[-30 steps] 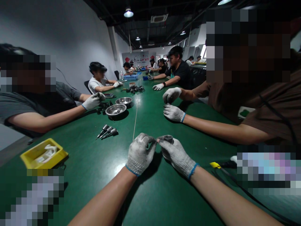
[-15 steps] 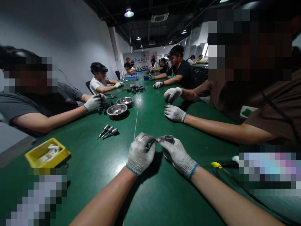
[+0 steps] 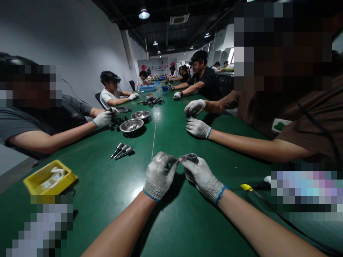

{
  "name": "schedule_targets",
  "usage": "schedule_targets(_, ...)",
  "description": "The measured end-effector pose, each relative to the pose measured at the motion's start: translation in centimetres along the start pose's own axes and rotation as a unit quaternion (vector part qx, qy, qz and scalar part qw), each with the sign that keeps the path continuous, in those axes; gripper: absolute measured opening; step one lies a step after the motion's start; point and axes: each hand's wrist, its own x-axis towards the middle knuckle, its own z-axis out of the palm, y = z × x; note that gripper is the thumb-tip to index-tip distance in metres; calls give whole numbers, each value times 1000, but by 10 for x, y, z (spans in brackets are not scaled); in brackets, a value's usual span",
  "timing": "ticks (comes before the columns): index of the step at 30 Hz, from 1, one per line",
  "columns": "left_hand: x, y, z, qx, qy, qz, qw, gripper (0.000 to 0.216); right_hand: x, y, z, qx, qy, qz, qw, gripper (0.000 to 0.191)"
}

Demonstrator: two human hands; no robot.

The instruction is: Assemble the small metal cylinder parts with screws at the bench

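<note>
My left hand, in a white knit glove with a blue cuff, is closed in a pinch. Its thumb and fingertips meet the tips of my right hand over the green table. Whatever small piece lies between those fingertips is too tiny and dark to make out. Gloved the same way, my right hand is closed round a hollow, round metal cup-shaped piece, its open rim facing up. Farther left lie several metal tools with cylindrical heads and thin shanks, side by side.
Two steel bowls stand beyond the tools, the nearer one holding small parts. A yellow bin with white items is at left. Co-workers in gloves sit along both sides; one co-worker's hands are close at right. A yellow-tipped cable lies right.
The view has shifted slightly, so the surroundings sit a little farther left. Both my hands keep nearly the same pose, fingertips together, with the cup-shaped piece still in the right.
</note>
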Motion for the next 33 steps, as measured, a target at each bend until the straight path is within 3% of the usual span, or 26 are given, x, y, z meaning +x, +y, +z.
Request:
schedule_targets(6, 0, 2, -1, -7, 7, -8, 1000, 4, -1, -3, 2, 28, 8, 42, 999, 52)
schedule_targets(12, -1, 0, 1, -6, -20, 4, 1000, 8, 1, 1, 0, 17, 3, 29, 999, 50)
schedule_targets(33, -3, 2, 4, 16, -17, 13, 1000, 12, 2, 9, -7, -3, 29, 8, 1000, 50)
